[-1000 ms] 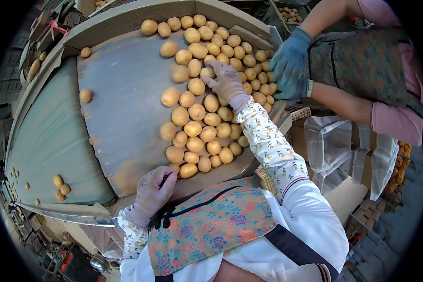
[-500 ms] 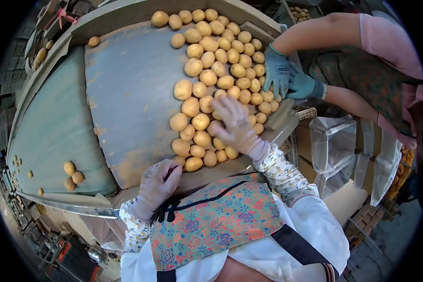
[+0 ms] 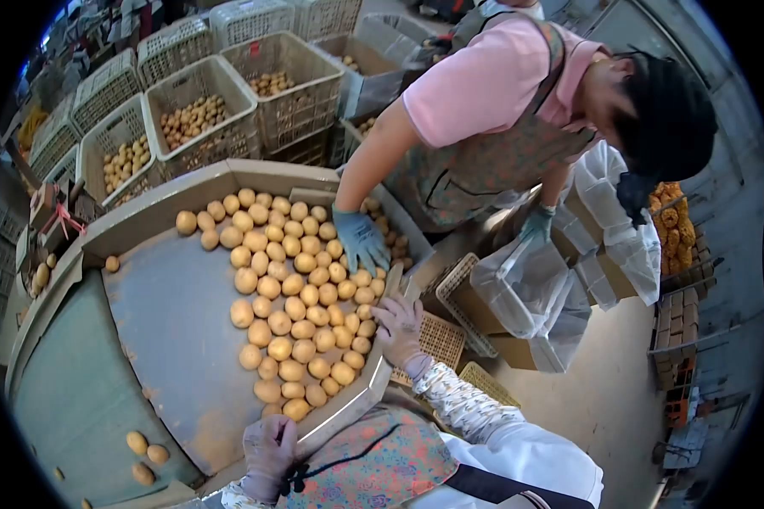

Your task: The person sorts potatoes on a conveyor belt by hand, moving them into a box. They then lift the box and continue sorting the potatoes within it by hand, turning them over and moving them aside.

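Grey-green belt (image 3: 64, 373) fills the far left, with three loose spuds (image 3: 137, 442) lying on its near end. Behind it, pale plastic crates (image 3: 195, 106) stand in a row, several of them partly filled with potatoes. Just right of the belt lies the round sorting table (image 3: 165, 339), its blue-grey top dusty and bare on the left half, with a raised tan rim running round it.

At the near rim sits the person's left hand (image 3: 268, 451), in a thin pale glove. Its fingers are bent and rest against the rim; whether they grip it or only lean there cannot be told, and nothing shows inside them.

The heap of potatoes (image 3: 297, 297) covers the right half of the table, packed one against another from the far rim down to the near edge, ending just beside the left hand.

The right hand (image 3: 399, 327), gloved the same and with a flowered sleeve behind it, lies on the rim at the heap's right edge. Its fingers are loosely spread and flat, holding nothing, their tips touching or just beside the outermost potatoes.

Farther back, a co-worker's blue-gloved hand (image 3: 361, 242) rests spread on the heap. Right of the table, a woven basket (image 3: 440, 339) lies on the floor near the right hand. Beyond it a clear plastic bag (image 3: 530, 297) stands open in a cardboard box, and the co-worker's other gloved hand (image 3: 536, 226) holds its top edge
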Available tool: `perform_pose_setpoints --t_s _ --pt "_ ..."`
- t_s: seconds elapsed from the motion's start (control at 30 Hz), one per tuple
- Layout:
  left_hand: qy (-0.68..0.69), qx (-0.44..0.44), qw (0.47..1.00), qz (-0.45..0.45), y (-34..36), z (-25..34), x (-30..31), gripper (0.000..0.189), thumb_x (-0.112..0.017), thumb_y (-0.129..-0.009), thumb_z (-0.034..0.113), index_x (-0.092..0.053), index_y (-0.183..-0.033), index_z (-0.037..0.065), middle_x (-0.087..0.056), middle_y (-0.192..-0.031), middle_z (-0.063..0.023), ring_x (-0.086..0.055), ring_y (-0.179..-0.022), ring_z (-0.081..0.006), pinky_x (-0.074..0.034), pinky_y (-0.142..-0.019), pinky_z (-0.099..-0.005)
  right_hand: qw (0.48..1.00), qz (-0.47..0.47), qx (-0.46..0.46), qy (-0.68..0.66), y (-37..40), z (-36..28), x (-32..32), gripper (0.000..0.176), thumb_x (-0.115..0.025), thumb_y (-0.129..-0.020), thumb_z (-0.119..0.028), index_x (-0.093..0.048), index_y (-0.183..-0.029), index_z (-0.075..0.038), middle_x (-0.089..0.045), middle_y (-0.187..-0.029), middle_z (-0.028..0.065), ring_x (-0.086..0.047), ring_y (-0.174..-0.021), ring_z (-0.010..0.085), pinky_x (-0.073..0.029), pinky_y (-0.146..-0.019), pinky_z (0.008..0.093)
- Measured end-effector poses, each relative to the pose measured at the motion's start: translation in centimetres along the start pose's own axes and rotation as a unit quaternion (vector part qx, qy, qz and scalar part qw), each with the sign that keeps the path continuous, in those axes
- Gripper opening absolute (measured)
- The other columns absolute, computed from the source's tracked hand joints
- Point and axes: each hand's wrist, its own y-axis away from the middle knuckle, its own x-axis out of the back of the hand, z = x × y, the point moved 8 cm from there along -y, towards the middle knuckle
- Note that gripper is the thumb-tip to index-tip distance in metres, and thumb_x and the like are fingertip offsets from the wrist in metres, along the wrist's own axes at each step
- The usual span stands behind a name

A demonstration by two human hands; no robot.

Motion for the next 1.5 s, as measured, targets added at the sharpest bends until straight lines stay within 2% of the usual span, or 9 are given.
perform_pose_setpoints --t_s 0.23,0.43,0.7,0.87,1.1,1.2,1.3,1.37,1.5 --pt "-0.062 -0.090 0.994 -0.014 -1.8 4.2 -1.5 0.012 -0.072 -0.085 0.015 -0.061 -0.083 0.014 -0.059 -0.072 -0.0050 -0.059 -0.068 -0.0277 -0.045 -0.070 -0.0408 0.997 0.017 -0.032 -0.062 -0.6 0.1 0.4 0.028 -0.058 -0.077 -0.015 -0.072 -0.101 -0.019 -0.065 -0.118 0.0003 -0.048 -0.128 0.0279 -0.024 -0.111 0.0525" --pt "-0.287 -0.434 0.852 0.066 -4.5 27.7 1.9 0.025 -0.072 -0.085 0.029 -0.059 -0.094 0.010 -0.050 -0.089 -0.0057 -0.052 -0.090 -0.0248 -0.041 -0.092 -0.0383 0.994 -0.054 -0.024 -0.090 0.6 0.6 -0.7 0.033 -0.063 -0.080 -0.015 -0.069 -0.112 -0.014 -0.062 -0.123 0.0073 -0.048 -0.126 0.0331 -0.032 -0.110 0.0490" --pt "-0.234 -0.402 0.872 -0.152 0.8 45.5 -7.7 0.018 -0.071 -0.082 0.026 -0.065 -0.089 0.011 -0.058 -0.085 -0.0036 -0.057 -0.085 -0.0201 -0.045 -0.080 -0.0372 0.948 0.159 0.032 -0.274 6.1 -1.2 7.4 0.042 -0.066 -0.082 -0.016 -0.063 -0.123 -0.009 -0.058 -0.129 0.0142 -0.048 -0.127 0.0364 -0.035 -0.109 0.0481" --pt "-0.218 -0.385 0.870 -0.216 0.9 47.4 -13.5 0.025 -0.074 -0.080 0.030 -0.065 -0.091 0.009 -0.058 -0.088 -0.0037 -0.056 -0.086 -0.0203 -0.045 -0.079 -0.0367 0.981 0.014 0.007 -0.192 17.1 10.9 -0.2 0.056 -0.071 -0.085 -0.018 -0.053 -0.134 -0.001 -0.049 -0.139 0.0211 -0.045 -0.132 0.0380 -0.038 -0.112 0.0444" --pt "0.206 -0.108 0.889 -0.395 -0.7 23.0 -38.0 0.009 -0.061 -0.096 0.012 -0.066 -0.103 0.010 -0.062 -0.102 -0.0008 -0.063 -0.091 -0.0170 -0.051 -0.079 -0.0308 0.958 -0.058 -0.122 -0.254 25.4 22.5 -6.5 0.053 -0.072 -0.086 -0.027 -0.059 -0.127 0.003 -0.061 -0.127 0.0214 -0.057 -0.122 0.0315 -0.044 -0.107 0.0370" --pt "0.519 0.282 0.800 -0.102 -6.2 4.5 -47.1 0.019 -0.059 -0.101 0.025 -0.065 -0.098 0.006 -0.062 -0.089 0.0016 -0.059 -0.074 -0.0099 -0.050 -0.061 -0.0257 0.881 -0.181 -0.332 -0.286 21.1 28.4 -6.4 0.054 -0.070 -0.088 -0.036 -0.062 -0.122 0.005 -0.071 -0.105 0.0202 -0.069 -0.097 0.0297 -0.054 -0.088 0.0346" --pt "0.570 0.348 0.740 -0.078 -15.0 -4.4 -47.7 0.062 -0.053 -0.093 0.063 -0.057 -0.113 0.004 -0.061 -0.106 -0.0111 -0.059 -0.102 -0.0230 -0.046 -0.095 -0.0333 0.898 -0.232 -0.319 -0.195 15.1 32.4 -7.0 0.066 -0.068 -0.089 -0.050 -0.062 -0.121 0.007 -0.069 -0.093 0.0190 -0.066 -0.084 0.0265 -0.054 -0.075 0.0379" --pt "0.538 0.428 0.724 -0.047 -19.0 -6.8 -47.5 0.102 -0.056 -0.082 0.079 -0.047 -0.139 -0.006 -0.049 -0.143 -0.0218 -0.046 -0.134 -0.0354 -0.035 -0.115 -0.0431 0.885 -0.183 -0.338 -0.262 8.4 33.7 -8.3 0.095 -0.064 -0.087 -0.062 -0.044 -0.140 0.013 -0.051 -0.138 0.0350 -0.053 -0.129 0.0419 -0.042 -0.109 0.0436" --pt "0.793 0.312 0.373 -0.367 -22.5 -10.1 -53.6 0.065 -0.051 -0.093 0.067 -0.057 -0.079 0.003 -0.054 -0.075 -0.0068 -0.048 -0.065 -0.0192 -0.043 -0.069 -0.0304 0.886 -0.097 -0.383 -0.243 -5.5 38.5 -13.6 0.096 -0.066 -0.083 -0.060 -0.046 -0.137 0.016 -0.056 -0.134 0.0343 -0.056 -0.127 0.0416 -0.043 -0.108 0.0411"
